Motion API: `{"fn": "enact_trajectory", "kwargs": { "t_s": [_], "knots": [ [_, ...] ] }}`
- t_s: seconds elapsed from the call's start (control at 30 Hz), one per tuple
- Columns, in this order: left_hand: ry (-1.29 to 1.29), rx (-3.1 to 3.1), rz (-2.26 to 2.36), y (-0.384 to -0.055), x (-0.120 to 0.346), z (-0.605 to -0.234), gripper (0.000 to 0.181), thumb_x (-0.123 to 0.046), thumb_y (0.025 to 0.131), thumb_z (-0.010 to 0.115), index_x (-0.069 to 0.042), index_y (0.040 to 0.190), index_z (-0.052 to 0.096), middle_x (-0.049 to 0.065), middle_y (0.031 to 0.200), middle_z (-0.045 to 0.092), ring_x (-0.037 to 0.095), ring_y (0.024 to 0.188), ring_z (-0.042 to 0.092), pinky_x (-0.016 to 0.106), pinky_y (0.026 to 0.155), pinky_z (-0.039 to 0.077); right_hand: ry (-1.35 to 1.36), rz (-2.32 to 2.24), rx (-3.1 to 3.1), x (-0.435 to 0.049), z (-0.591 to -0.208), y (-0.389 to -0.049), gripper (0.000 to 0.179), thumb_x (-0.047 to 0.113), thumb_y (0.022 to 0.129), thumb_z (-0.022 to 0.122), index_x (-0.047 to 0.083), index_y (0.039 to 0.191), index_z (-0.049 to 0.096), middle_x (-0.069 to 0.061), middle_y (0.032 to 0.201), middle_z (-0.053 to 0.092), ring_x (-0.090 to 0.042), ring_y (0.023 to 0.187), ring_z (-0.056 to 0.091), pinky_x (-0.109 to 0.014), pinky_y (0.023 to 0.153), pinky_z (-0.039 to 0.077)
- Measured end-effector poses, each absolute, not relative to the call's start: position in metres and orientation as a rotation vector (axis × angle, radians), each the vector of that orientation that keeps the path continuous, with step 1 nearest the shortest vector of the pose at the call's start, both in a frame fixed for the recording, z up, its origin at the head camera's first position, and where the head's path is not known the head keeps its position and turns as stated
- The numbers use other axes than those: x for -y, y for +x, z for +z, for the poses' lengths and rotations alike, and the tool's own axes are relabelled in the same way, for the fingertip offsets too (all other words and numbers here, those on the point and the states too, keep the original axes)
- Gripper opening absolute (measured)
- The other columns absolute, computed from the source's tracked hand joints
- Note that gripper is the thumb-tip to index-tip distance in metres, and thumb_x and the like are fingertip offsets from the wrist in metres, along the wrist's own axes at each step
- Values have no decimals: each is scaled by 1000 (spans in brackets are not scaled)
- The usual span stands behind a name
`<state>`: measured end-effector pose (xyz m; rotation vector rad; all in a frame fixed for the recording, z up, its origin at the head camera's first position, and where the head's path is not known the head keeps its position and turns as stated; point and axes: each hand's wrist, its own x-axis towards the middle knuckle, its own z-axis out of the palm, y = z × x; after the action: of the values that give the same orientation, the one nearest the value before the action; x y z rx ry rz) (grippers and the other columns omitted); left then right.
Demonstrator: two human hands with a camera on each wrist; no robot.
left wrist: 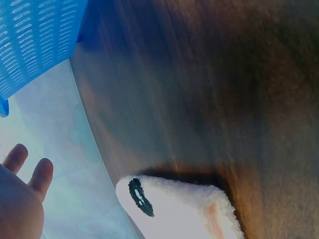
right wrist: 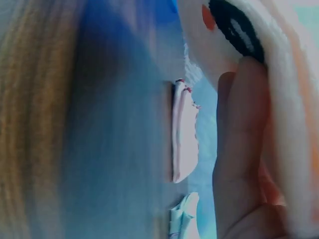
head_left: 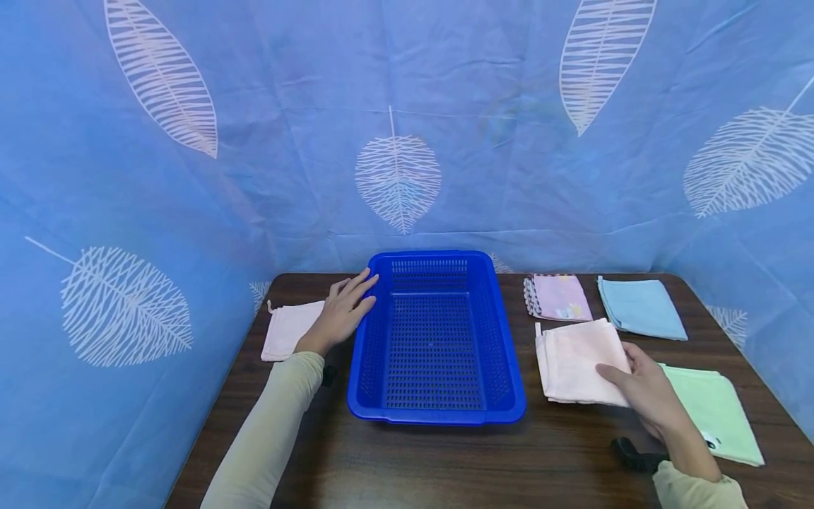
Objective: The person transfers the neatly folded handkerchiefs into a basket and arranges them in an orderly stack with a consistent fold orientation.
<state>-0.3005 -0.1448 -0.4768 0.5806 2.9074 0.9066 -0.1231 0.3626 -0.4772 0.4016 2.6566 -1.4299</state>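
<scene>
My right hand [head_left: 650, 387] grips a folded pale pink towel [head_left: 581, 362] by its right edge, thumb on top and fingers beneath. In the right wrist view the towel [right wrist: 294, 99] is raised off the table and shows a black and orange mark on its underside. Fingers of my left hand [head_left: 343, 311], spread and nearly straight, lie at the left rim of a blue plastic basket [head_left: 357, 382]. Nothing lies inside the basket. Under the left forearm, another folded pale pink towel [head_left: 292, 331] rests on the table, partly hidden by the arm; its black mark shows in the left wrist view.
Right of the basket lie a pink towel with a patterned edge [head_left: 559, 297], a light blue folded towel [head_left: 644, 308] and a light green one [head_left: 721, 413]. The dark wooden table [head_left: 432, 466] ends at a blue leaf-print curtain [head_left: 305, 177] behind and at both sides.
</scene>
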Motion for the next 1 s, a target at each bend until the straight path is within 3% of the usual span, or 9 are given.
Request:
{"fn": "enact_trajectory", "kwargs": {
  "t_s": [0.1,0.37,0.67,1.0],
  "knots": [
    [575,-2911,892,-300,144,-475,54,-58,106,34,-49,159,24,-21,171,13,33,160,9,69,124,11,397,-1482,-2673,-361,-473,-124,79,31,104,55,-14,156,16,-42,144,43,2,79,69,-23,68,60],
    [586,-2915,905,-299,143,-473,55,-55,107,36,-45,160,25,-18,171,15,35,159,10,70,123,11,316,-1537,-2723,-358,-456,-130,79,31,105,55,-13,156,14,-43,145,41,7,80,64,-21,67,59],
    [605,-2922,917,-303,143,-474,57,-59,105,37,-45,159,26,-17,171,17,36,159,10,70,122,11,249,-1562,-2758,-355,-430,-141,78,31,104,56,-10,157,17,-32,128,56,-5,75,72,-28,65,61],
    [609,-2916,915,-303,145,-475,56,-56,106,39,-45,159,25,-16,172,16,38,159,10,72,122,11,148,-1640,-2688,-345,-406,-154,80,32,105,53,-8,160,10,-36,144,43,1,84,70,-24,71,61]
  ]
}}
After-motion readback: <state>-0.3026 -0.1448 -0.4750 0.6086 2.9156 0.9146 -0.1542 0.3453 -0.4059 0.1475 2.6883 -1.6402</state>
